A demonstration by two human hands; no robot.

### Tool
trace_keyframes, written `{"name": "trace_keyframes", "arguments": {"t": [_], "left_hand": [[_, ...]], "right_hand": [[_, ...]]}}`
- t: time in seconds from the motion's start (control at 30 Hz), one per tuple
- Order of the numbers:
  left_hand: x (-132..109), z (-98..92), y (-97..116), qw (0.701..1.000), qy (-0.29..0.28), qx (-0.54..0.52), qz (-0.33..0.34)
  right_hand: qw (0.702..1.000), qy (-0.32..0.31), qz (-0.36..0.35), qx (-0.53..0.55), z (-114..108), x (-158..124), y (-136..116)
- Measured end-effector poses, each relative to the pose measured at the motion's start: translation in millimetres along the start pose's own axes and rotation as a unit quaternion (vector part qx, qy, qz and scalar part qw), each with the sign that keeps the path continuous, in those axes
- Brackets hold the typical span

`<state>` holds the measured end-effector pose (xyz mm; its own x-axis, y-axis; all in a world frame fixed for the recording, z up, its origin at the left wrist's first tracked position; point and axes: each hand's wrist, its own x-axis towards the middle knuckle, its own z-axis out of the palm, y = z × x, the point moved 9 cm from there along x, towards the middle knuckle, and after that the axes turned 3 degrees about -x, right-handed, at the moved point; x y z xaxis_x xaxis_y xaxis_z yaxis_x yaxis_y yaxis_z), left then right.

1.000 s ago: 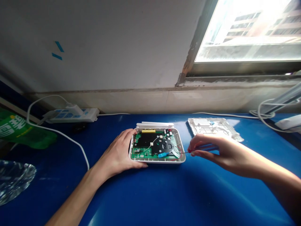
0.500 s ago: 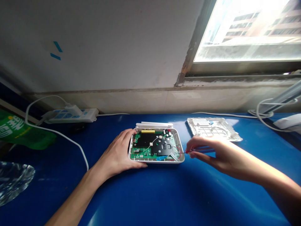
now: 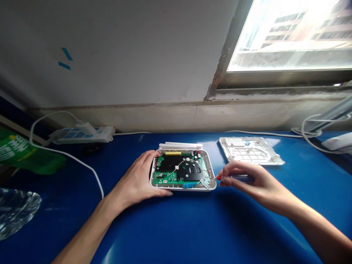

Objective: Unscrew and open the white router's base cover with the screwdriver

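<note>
An opened white router (image 3: 192, 170) lies on the blue table, its green circuit board and black cover plates exposed. My left hand (image 3: 137, 176) grips its left end, thumb along the front edge and fingers over the back corner. In my right hand (image 3: 247, 181) is a screwdriver (image 3: 238, 177) with a red collar, pinched near its front. Its thin tip points left into the router's right side, by the loose thin wires. Whether the tip touches anything there cannot be made out. A blue fibre connector (image 3: 189, 185) sits along the router's front inner edge.
Behind my right hand lies the white router cover (image 3: 249, 151), inside face up. A power strip (image 3: 85, 135) with a plugged-in white cable stands at the back left. At the left are a green bottle (image 3: 27, 154) and a clear plastic bottle (image 3: 18, 212).
My right hand has turned slightly, with its wrist lower and the screwdriver still in its fingers. The left hand and the router have stayed put.
</note>
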<state>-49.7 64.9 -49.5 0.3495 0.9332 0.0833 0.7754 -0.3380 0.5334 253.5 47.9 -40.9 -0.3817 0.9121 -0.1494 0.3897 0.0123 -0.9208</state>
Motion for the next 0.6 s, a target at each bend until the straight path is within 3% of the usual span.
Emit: {"name": "trace_keyframes", "arguments": {"t": [0.27,0.47,0.6], "left_hand": [[-2.1,2.7,-2.1,1.000,-0.017,0.001,0.002],[-4.6,3.2,-4.4,1.000,-0.021,0.005,0.004],[-6.1,1.7,-5.9,1.000,-0.025,-0.001,0.009]], "right_hand": [[0.998,0.041,-0.012,0.037,-2.7,0.8,9.3],[0.991,0.110,-0.005,0.083,-3.0,-2.9,8.8],[0.991,0.112,-0.017,0.077,-4.1,-3.1,9.2]]}}
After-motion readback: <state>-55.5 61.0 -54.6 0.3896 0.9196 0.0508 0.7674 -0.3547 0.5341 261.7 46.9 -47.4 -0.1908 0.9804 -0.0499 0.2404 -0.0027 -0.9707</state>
